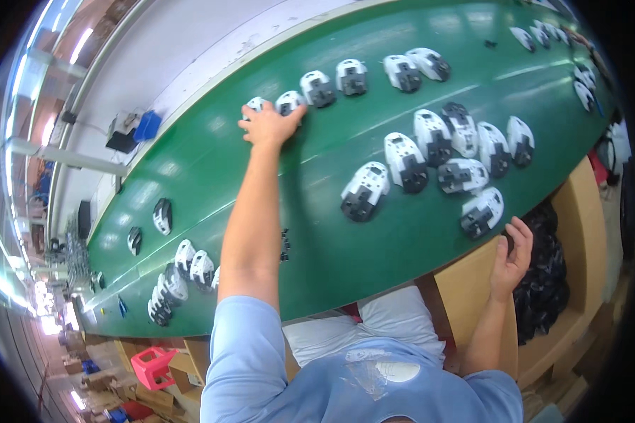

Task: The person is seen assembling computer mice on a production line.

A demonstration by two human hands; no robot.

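My left hand (269, 125) reaches to the far side of the green table with its fingers spread. It is over two white-and-black plastic shells shaped like computer mice. The left shell (255, 103) shows past the fingertips, and the right shell (288, 101) lies by the thumb. The palm hides parts of both, so firm contact is unclear. My right hand (513, 259) is raised at the near table edge, fingers apart and nothing in it. Closest to it on the table is another white-and-black shell (482, 213).
More shells (351, 77) line the far side of the green table (331, 233). Others cluster at right (407, 163) and left (169, 283). A cardboard box (587, 233) of black parts (541, 282) stands by my right arm. A blue bin (147, 125) sits beyond the far edge.
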